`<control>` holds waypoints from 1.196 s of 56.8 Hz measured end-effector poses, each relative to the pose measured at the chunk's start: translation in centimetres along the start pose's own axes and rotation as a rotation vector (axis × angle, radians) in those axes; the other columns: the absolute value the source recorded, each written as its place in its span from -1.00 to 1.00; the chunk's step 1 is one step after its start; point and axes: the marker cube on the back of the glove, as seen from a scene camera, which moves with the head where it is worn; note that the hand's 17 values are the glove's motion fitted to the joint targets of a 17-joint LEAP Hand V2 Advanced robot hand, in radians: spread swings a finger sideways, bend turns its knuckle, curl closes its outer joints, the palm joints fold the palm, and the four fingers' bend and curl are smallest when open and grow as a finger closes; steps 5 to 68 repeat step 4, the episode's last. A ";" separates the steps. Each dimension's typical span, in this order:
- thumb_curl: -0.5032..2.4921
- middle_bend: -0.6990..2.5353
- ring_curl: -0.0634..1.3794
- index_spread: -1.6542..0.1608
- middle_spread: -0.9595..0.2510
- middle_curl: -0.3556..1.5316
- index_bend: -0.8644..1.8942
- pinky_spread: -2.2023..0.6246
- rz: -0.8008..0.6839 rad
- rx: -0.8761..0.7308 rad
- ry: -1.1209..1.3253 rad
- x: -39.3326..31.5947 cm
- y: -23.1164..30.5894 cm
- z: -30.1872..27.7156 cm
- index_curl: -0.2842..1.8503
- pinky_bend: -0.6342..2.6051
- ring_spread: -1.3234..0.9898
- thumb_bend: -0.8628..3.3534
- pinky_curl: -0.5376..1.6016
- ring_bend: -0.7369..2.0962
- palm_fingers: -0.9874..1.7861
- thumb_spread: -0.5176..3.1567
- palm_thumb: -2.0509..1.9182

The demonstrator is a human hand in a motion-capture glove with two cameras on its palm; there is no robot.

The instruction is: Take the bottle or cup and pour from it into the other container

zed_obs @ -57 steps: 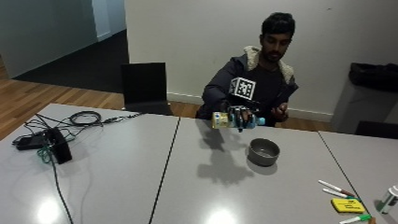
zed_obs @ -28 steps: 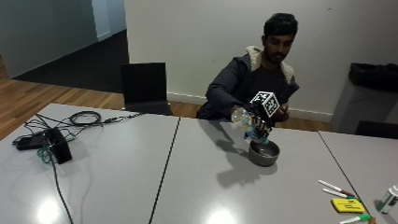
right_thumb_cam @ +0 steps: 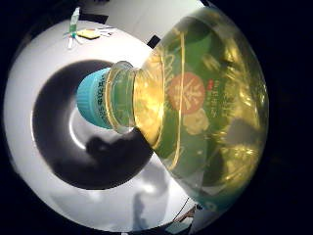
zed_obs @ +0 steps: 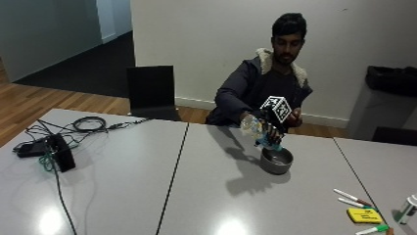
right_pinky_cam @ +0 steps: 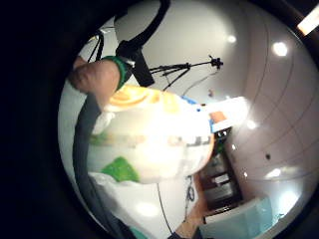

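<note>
In the outside view my gloved right hand [zed_obs: 272, 128] grips a clear plastic bottle [zed_obs: 255, 128] of yellowish drink, tipped steeply so its teal cap [zed_obs: 269, 144] points down over a round metal bowl [zed_obs: 276, 160] on the grey table [zed_obs: 196, 191]. The thumb side palm view shows the bottle [right_thumb_cam: 205, 103] close up, its green and orange label facing me and the teal cap [right_thumb_cam: 94, 104] still screwed on above the bowl [right_thumb_cam: 58, 142]. From the little finger side, the labelled bottle [right_pinky_cam: 149, 139] fills the picture, with a fingertip [right_pinky_cam: 92, 79] curled on it.
Several markers [zed_obs: 352, 198] and a yellow pad [zed_obs: 363, 215] lie at the table's right corner. A black device with cables [zed_obs: 55, 149] sits at the far left. A black chair [zed_obs: 153, 93] stands behind the table. A seam [zed_obs: 173, 181] runs between two tabletops.
The hand has carried the bottle from left of the bowl to directly above it and tipped it from near level to cap-down. The bowl has not moved.
</note>
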 end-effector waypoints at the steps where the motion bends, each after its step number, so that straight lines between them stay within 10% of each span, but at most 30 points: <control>1: -0.23 -0.41 -0.38 0.42 0.02 -0.16 -0.29 0.62 0.006 0.003 -0.009 0.1 0.1 -0.1 -0.49 -0.48 -0.11 -0.60 -0.23 -0.20 0.44 -0.44 0.61; 68: -0.23 -0.41 -0.38 0.43 0.02 -0.16 -0.29 0.62 0.015 -0.001 -0.044 0.2 0.3 -0.3 -0.49 -0.48 -0.12 -0.60 -0.22 -0.20 0.44 -0.44 0.61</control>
